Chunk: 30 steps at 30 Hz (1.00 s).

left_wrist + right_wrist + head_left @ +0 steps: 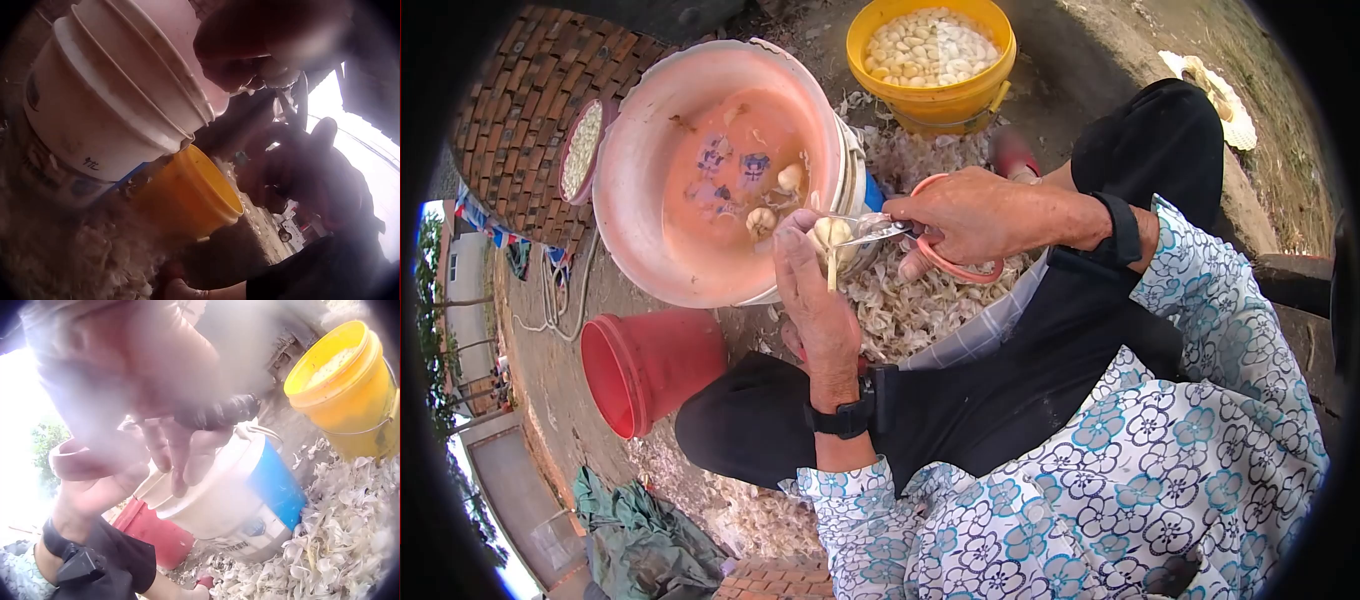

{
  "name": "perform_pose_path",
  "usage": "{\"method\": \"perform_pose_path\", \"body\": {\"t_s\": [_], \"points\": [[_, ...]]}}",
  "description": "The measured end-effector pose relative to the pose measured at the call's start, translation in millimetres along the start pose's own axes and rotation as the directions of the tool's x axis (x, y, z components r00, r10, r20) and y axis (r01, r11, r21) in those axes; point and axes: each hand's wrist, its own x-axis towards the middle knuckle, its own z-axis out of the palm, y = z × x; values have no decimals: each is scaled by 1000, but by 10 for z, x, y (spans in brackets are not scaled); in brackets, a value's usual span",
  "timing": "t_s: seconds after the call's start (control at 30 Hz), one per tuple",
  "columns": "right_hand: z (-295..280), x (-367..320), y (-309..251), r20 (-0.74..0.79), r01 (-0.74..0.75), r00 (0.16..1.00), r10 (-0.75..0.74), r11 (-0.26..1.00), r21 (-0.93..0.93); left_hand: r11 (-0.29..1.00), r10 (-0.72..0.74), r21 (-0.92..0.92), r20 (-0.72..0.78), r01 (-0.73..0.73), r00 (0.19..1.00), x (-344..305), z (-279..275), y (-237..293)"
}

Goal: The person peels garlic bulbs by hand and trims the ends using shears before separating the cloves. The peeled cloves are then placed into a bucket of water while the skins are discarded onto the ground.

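In the head view the left hand (813, 295) pinches a garlic bulb (834, 233) by its sides, its stem pointing down toward the wrist. The right hand (990, 215) grips scissors with orange-pink handles (985, 274); their metal blades (870, 231) lie right at the bulb. In the right wrist view the handle loop (81, 461) shows, with the right hand blurred up close. The left wrist view has the bulb (281, 76) in shadow at the fingertips. Just beyond the left hand, a white bucket (635, 225) with a pinkish inside has loose garlic bulbs (761, 222) in it.
A yellow bucket (935, 104) of peeled cloves stands ahead. The red bucket (655, 368) lies tipped at the left. Garlic skins (925, 310) are heaped between the legs, beside a pale cloth (985, 325). A green cloth (640, 535) lies lower left, a bowl of white pieces (583, 150) upper left.
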Motion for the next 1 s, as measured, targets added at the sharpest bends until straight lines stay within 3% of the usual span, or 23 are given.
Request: {"method": "perform_pose_path", "body": {"t_s": [0.03,0.17,0.23,0.37,0.43,0.53,0.67,0.73,0.8,0.83,0.87,0.9,0.93,0.97,1.0], "points": [[-5,-2,-7,1,0,1000,0,1000,3,992,47,115,-46,-42,998,0,23,-14],[5,-14,6,40,19,999,-20,999,35,981,147,126,22,-148,989,10,84,29],[25,-29,17,60,25,998,-29,998,66,907,240,345,50,-242,969,2,81,54],[-24,-68,-67,125,46,991,-44,999,-17,883,197,427,37,-194,980,-34,107,87],[-28,-92,-80,166,54,985,-40,995,-84,835,261,494,28,-240,965,-35,117,80],[6,-102,-52,70,130,990,-124,986,-101,772,279,583,50,-255,959,-34,118,137],[-90,-142,-136,206,3,978,-14,999,54,723,346,592,133,-354,929,-3,38,112],[-48,-170,-97,276,-39,961,7,993,111,891,199,400,80,-215,977,-31,79,186],[94,-185,28,-23,182,983,-182,983,-4,921,164,343,86,-184,983,2,14,109],[96,-173,62,-23,185,982,-185,983,-6,946,127,286,97,-150,987,21,-27,66],[78,-156,94,-44,206,975,-217,962,-178,946,132,286,98,-155,986,30,-60,33],[55,-139,123,-59,215,967,-249,914,-345,995,-95,24,39,95,995,42,-65,23],[51,-130,183,-60,214,967,-249,913,-348,912,-326,-247,46,327,944,51,-67,13],[67,-132,260,-146,176,957,-249,904,-389,912,-325,-249,46,326,945,42,-60,-6],[29,-123,226,-232,134,940,-252,894,-426,979,-203,-36,-24,202,979,20,-2,0]]}}
